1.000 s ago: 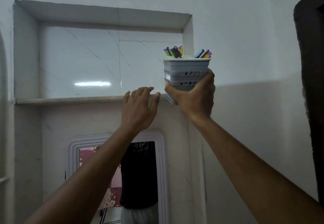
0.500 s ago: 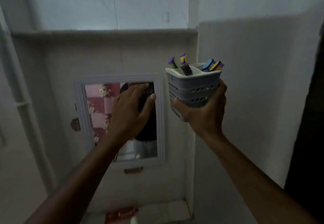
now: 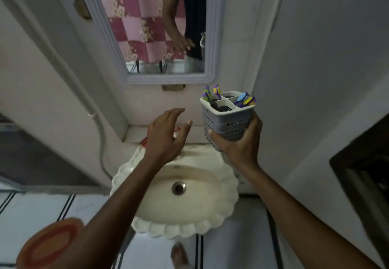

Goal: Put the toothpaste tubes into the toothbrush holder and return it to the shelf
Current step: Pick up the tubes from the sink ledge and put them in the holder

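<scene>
right hand [image 3: 239, 146]: wrapped around the lower part of the toothbrush holder [image 3: 228, 118], carried upright, right of the sink, near the wall.
toothbrush holder: grey, perforated, four compartments; toothbrushes [image 3: 244, 100] poke out of the far ones.
left hand [image 3: 166, 136]: spread open, empty, palm down over the ledge behind the sink [image 3: 176, 197].
toothpaste tube [image 3: 144, 141]: red-and-white edge on the ledge, mostly hidden under left hand.
mirror [image 3: 160, 26]: on far wall above ledge.
</scene>
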Demonstrator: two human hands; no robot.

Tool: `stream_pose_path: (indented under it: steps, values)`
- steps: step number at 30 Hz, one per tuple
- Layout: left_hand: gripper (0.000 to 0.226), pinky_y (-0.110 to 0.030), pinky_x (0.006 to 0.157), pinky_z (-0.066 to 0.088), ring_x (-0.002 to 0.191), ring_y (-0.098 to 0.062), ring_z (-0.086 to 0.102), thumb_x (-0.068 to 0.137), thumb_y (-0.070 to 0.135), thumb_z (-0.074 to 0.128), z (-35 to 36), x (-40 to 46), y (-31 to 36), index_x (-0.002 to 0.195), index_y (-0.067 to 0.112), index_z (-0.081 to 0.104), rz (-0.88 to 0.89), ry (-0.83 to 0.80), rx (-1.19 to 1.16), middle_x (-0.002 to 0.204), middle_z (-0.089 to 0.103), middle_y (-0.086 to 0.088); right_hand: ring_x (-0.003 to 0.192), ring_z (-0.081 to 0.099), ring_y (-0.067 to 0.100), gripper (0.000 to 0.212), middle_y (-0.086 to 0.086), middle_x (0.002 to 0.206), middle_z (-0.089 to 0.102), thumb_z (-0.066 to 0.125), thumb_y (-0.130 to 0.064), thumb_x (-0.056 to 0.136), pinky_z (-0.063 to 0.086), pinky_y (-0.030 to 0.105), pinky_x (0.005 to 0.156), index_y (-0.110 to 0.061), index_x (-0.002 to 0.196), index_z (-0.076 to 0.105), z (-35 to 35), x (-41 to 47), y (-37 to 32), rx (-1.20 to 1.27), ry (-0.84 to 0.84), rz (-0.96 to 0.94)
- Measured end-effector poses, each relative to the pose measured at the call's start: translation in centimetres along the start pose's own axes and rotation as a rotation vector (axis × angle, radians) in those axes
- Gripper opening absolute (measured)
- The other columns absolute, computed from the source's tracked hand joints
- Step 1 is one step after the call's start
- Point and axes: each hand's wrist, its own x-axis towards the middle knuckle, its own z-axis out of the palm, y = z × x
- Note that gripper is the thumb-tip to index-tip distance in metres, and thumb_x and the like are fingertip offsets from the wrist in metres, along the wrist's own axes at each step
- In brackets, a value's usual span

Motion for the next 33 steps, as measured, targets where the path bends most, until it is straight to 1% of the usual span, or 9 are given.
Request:
stream_pose_path:
  steps: [1,5,11,16,19,24,28,30,33]
  values:
    - [0.046,-0.051,0.112,0.049,0.129,-0.024,0.067,0.107,0.048,0.06,0.9,-0.5,-1.1,0.145,0.023,0.064,-0.026,-0.02,-0.012,0.143,0.068,0.003,0.127,0.055,0.007,0.121,-0.005,0.137,0.049,0.097,-0.055,0.055,0.04,0.005,0.101,-0.016,0.158,0.046,0.9,-0.9,1.3,-0.018,-0.013,0.035]
    - [0.048,-0.048,0.115,0.048,0.134,-0.022,0.063,0.108,0.051,0.057,3.7,-1.8,-5.0,0.146,0.022,0.063,-0.084,-0.072,-0.03,0.145,0.067,0.003,0.133,0.046,0.024,0.124,0.003,0.144,0.055,0.098,-0.06,0.056,0.035,0.036,0.109,-0.016,0.159,0.045,4.0,-3.5,5.5,-0.225,-0.024,0.153]
    - [0.056,-0.05,0.116,0.047,0.135,-0.024,0.062,0.108,0.056,0.057,5.9,-3.7,-12.2,0.15,0.02,0.058,-0.176,-0.127,-0.086,0.146,0.068,-0.001,0.134,0.048,0.028,0.127,0.006,0.146,0.058,0.107,-0.057,0.058,0.051,0.053,0.111,-0.015,0.16,0.042,9.4,-7.1,10.7,-0.315,0.004,0.324]
    - [0.059,-0.051,0.109,0.05,0.127,-0.02,0.066,0.107,0.064,0.051,7.3,-5.1,-18.9,0.148,0.023,0.058,-0.153,-0.324,-0.132,0.14,0.069,0.004,0.137,0.053,0.031,0.129,0.007,0.144,0.056,0.105,-0.06,0.055,0.055,0.043,0.104,-0.015,0.157,0.041,13.5,-7.8,13.3,-0.362,0.023,0.433]
    - [0.065,-0.054,0.12,0.043,0.145,-0.027,0.056,0.108,0.06,0.051,8.6,-5.6,-21.8,0.154,0.015,0.054,-0.191,-0.465,0.005,0.156,0.06,-0.006,0.142,0.054,0.033,0.127,0.012,0.148,0.053,0.107,-0.054,0.058,0.053,0.043,0.103,-0.008,0.155,0.04,15.0,-7.8,14.7,-0.406,0.021,0.459]
    - [0.054,-0.05,0.126,0.037,0.155,-0.032,0.043,0.106,0.031,0.062,9.8,-5.0,-24.7,0.156,0.01,0.053,-0.157,-0.599,0.155,0.165,0.049,-0.009,0.142,0.055,0.035,0.128,0.017,0.151,0.051,0.109,-0.049,0.06,0.05,0.035,0.1,0.001,0.152,0.037,16.9,-7.0,15.7,-0.437,0.016,0.474]
    - [0.074,-0.047,0.123,0.039,0.155,-0.042,0.035,0.087,0.007,0.075,9.9,-3.5,-25.8,0.157,0.009,0.052,-0.038,-0.751,0.253,0.17,0.042,-0.012,0.148,0.05,0.036,0.132,0.018,0.157,0.048,0.109,-0.047,0.06,0.045,0.031,0.104,0.002,0.156,0.033,16.8,-7.3,16.1,-0.428,-0.059,0.491]
    - [0.087,-0.045,0.12,0.042,0.153,-0.039,0.035,0.078,0.001,0.077,9.8,-2.5,-26.4,0.16,0.012,0.049,0.038,-0.803,0.328,0.17,0.041,-0.008,0.151,0.048,0.035,0.132,0.018,0.16,0.046,0.108,-0.048,0.063,0.046,0.031,0.11,0.001,0.158,0.032,16.4,-7.7,16.3,-0.391,-0.096,0.485]
    - [0.078,-0.045,0.122,0.036,0.15,-0.034,0.041,0.083,0.004,0.076,9.7,-1.4,-27.3,0.155,0.017,0.052,0.125,-0.771,0.481,0.162,0.049,-0.007,0.152,0.049,0.031,0.136,0.014,0.161,0.048,0.1,-0.066,0.059,0.043,0.024,0.111,-0.001,0.158,0.034,15.8,-7.9,15.7,-0.295,-0.104,0.488]
